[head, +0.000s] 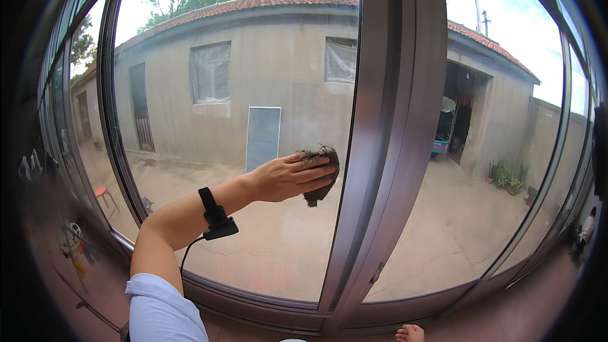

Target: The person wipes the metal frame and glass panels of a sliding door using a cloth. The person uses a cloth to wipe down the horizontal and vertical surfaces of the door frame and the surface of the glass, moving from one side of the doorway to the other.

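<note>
My left hand [280,178] presses a dark, frayed rag [320,192] flat against a glass pane [228,142], close to the pane's right-hand metal frame [380,118]. The arm reaches across from the lower left, in a rolled white sleeve. A black strap with a small black device [219,223] and a cable sits around the forearm. At the bottom edge, right of the frame, part of my right hand [410,333] shows with its fingers curled; whether anything is in it is hidden.
A latch [377,273] sits low on the frame. Glazing continues on both sides. At the lower left a metal rod [97,316] and tangled items [73,242] stand indoors. Through the glass appear a courtyard, a tiled-roof building [280,57], a leaning framed panel [263,137] and a red stool [101,192].
</note>
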Motion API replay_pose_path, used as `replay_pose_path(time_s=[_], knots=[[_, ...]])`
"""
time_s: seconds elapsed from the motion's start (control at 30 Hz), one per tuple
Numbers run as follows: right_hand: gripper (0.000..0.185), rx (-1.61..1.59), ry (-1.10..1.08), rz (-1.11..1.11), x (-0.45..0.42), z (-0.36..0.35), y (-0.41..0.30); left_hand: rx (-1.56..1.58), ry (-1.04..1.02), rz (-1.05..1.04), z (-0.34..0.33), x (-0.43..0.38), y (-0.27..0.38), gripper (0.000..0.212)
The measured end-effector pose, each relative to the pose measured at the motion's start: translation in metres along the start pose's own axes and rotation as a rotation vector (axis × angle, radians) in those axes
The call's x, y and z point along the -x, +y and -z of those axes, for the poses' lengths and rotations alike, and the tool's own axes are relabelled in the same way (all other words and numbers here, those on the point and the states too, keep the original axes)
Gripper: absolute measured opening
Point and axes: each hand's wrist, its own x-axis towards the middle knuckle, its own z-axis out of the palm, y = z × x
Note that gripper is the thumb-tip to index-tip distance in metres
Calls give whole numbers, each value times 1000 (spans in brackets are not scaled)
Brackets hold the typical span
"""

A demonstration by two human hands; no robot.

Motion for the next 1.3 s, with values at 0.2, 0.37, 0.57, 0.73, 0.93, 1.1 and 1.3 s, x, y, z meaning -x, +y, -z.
replay_pose_path(time_s=[0.2,0.37,0.57,0.73,0.93,1.1,1.3], knots=[[17,-56,94,26,15,17,1,-131,-10,-193,55,-45,-109,57],[17,-57,96,6,17,5,16,-323,367,224,128,-86,-237,62],[16,-138,196,-21,36,-5,33,-286,683,352,162,-127,-333,40],[15,-150,252,-35,49,0,50,-255,885,276,149,-132,-331,33],[17,-79,171,-14,57,-50,47,-99,695,200,142,-107,-285,37],[13,65,122,-89,62,-92,26,-93,736,266,107,-84,-239,44],[15,166,54,-131,56,-100,30,-149,590,339,57,-36,-159,48]])
